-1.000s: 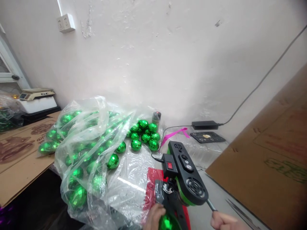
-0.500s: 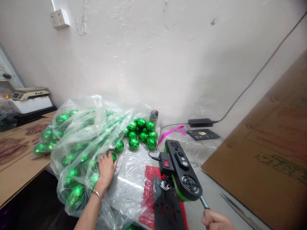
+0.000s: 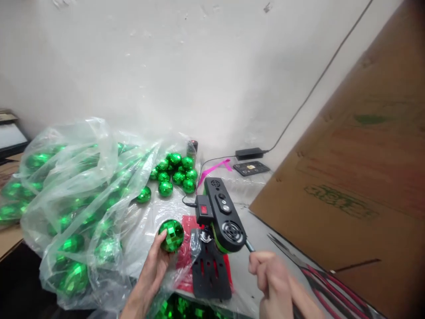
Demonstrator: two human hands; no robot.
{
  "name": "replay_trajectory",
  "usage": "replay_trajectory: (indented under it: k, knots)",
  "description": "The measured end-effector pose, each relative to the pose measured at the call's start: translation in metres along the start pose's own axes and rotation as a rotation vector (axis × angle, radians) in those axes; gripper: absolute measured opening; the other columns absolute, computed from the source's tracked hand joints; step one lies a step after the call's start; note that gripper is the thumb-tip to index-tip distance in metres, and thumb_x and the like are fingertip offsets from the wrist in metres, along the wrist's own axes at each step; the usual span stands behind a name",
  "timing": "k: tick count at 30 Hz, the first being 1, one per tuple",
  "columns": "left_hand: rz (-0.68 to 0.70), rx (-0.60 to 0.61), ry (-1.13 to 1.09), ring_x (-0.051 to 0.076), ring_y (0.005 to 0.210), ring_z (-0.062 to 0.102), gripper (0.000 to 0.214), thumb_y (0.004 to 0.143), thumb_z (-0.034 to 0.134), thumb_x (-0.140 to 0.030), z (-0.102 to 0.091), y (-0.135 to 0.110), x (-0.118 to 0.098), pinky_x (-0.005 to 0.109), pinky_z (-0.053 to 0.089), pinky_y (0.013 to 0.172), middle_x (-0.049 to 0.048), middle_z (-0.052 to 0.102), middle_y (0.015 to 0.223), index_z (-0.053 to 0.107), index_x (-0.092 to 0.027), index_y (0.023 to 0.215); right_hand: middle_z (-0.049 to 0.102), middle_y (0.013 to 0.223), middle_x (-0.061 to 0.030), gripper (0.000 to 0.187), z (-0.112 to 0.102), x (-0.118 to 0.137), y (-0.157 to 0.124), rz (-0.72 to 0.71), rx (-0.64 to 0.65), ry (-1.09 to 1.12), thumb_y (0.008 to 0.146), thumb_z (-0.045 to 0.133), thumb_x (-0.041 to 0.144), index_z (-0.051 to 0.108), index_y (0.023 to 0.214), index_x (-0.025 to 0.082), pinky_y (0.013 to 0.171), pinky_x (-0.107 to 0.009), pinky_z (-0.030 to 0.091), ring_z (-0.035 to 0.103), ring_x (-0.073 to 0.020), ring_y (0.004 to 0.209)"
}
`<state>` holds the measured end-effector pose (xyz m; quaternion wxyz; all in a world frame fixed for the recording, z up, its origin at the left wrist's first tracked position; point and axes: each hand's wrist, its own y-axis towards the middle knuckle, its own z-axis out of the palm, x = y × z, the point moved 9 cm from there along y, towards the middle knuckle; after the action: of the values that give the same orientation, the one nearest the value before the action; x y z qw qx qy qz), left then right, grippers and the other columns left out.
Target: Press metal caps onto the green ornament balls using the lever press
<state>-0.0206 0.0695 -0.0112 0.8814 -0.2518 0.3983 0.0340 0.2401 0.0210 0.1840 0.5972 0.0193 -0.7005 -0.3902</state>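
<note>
My left hand [image 3: 155, 266] grips a shiny faceted green ball [image 3: 171, 235] just left of a black and green machine [image 3: 222, 215] on a black slotted base [image 3: 210, 274]. My right hand [image 3: 270, 277] is closed round the metal lever [image 3: 249, 246] that sticks out of the machine's right side. A big clear plastic bag [image 3: 76, 208] full of the same green balls lies to the left. Several loose green balls [image 3: 172, 173] sit in a cluster behind it, near the wall.
A large brown cardboard sheet [image 3: 348, 177] leans at the right. A black power adapter [image 3: 249, 153] with its cable and a flat black device [image 3: 251, 168] lie by the wall. A pink ribbon [image 3: 214, 168] and long tweezers with red-black wires [image 3: 312, 274] are nearby.
My left hand took a green ball from the bag's mouth and brought it toward the machine. The view swung right and down. My right hand stays on the lever.
</note>
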Motion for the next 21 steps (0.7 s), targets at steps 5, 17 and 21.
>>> replay_trajectory:
  k: [5,17,21]
  knots:
    - [-0.022,0.108,0.161,0.032,0.111,0.08,0.076,0.076,0.093,-0.064,0.016,-0.017,0.053,0.046,0.064,0.102,0.0093,0.082,0.124,0.063,-0.024,0.134,0.049,0.058,0.0022,0.053,0.004,0.017,0.008,-0.182,0.078,0.093,0.114,0.054,0.022,0.049,0.062,0.021,0.052,-0.026,0.037,0.055,-0.0114,0.055]
    - [0.476,0.127,0.823,0.045,0.156,0.054,0.094,0.082,0.083,-0.054,0.015,-0.014,0.082,0.067,0.039,0.132,0.0254,0.057,0.162,0.039,-0.02,0.158,0.053,0.066,0.0024,0.043,0.006,0.015,0.001,-0.241,0.166,0.082,0.112,0.047,0.008,0.051,0.072,0.021,0.054,-0.025,0.04,0.055,-0.0097,0.058]
    - [0.514,0.172,0.896,0.048,0.161,0.049,0.09,0.081,0.084,-0.051,0.019,-0.014,0.084,0.07,0.034,0.135,0.026,0.055,0.167,0.046,-0.019,0.157,0.054,0.067,0.0012,0.042,0.004,0.013,0.0,-0.232,0.151,0.092,0.111,0.047,0.007,0.053,0.072,0.021,0.054,-0.027,0.041,0.055,-0.0112,0.059]
